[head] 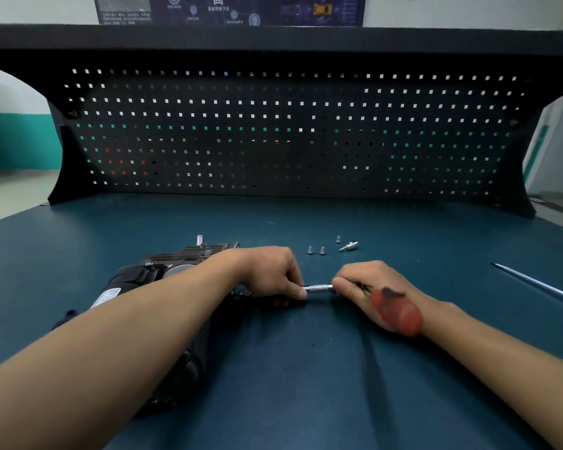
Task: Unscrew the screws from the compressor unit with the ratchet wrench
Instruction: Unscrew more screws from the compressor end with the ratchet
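The black compressor unit (163, 271) lies on the blue bench at centre left, mostly hidden under my left forearm. A silver knurled ratchet wrench shaft (319, 288) runs level between my two hands. My left hand (270, 274) pinches the shaft's left end beside the compressor; the wrench head is hidden under its fingers. My right hand (371, 293) grips the wrench's red and black handle (397, 313), with its fingertips on the shaft's right end. Three loose screws (316, 250) stand on the bench just behind my hands.
A silver bit or socket adapter (349, 246) lies next to the loose screws. A long thin metal rod (537, 284) lies at the right side of the bench. A black pegboard (286, 131) closes off the back of the blue bench top (306, 368).
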{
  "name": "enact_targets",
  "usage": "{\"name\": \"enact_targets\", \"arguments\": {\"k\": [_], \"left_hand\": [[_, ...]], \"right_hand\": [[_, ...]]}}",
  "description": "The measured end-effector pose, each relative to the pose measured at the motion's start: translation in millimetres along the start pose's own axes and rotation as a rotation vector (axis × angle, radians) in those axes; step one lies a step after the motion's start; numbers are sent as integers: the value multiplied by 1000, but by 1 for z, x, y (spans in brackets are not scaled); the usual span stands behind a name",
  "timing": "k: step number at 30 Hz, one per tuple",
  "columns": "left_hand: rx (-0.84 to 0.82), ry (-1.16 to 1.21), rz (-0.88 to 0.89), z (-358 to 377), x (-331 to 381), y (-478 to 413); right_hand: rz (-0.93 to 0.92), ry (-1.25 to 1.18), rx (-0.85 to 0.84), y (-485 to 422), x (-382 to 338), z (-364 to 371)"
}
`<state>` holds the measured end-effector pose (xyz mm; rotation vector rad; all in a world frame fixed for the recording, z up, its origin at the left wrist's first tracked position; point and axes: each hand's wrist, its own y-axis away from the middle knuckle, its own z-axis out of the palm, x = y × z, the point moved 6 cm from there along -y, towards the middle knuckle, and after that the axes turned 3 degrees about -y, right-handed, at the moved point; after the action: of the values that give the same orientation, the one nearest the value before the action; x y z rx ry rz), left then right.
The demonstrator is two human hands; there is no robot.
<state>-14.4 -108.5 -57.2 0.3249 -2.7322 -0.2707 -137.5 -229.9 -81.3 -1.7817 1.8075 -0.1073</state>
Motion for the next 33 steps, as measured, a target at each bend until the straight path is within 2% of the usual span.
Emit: {"name": "enact_targets", "arguments": {"k": [3, 7, 13, 17, 20, 24, 28, 33], "left_hand": [[-3, -17, -4, 0, -1, 0], [-2, -34, 4, 0, 0, 0], [0, -23, 10, 0, -1, 0], [9, -2, 20, -1, -2, 1], [10, 5, 11, -2, -4, 0], [13, 10, -7, -1, -6, -2], [15, 26, -13, 2, -7, -4], [45, -34, -35, -1, -9, -5]], "right_hand": [[154, -194, -35, 1, 1, 2], [268, -438, -2, -2, -1, 3], [875, -903, -92, -1, 8, 14], [1006, -977, -138, 1, 12, 15], [1011, -962, -160, 1, 14, 15], [901, -889, -145, 0, 10, 16], [752, -849, -12, 2, 7, 12], [497, -605, 106, -1, 2, 2]]}}
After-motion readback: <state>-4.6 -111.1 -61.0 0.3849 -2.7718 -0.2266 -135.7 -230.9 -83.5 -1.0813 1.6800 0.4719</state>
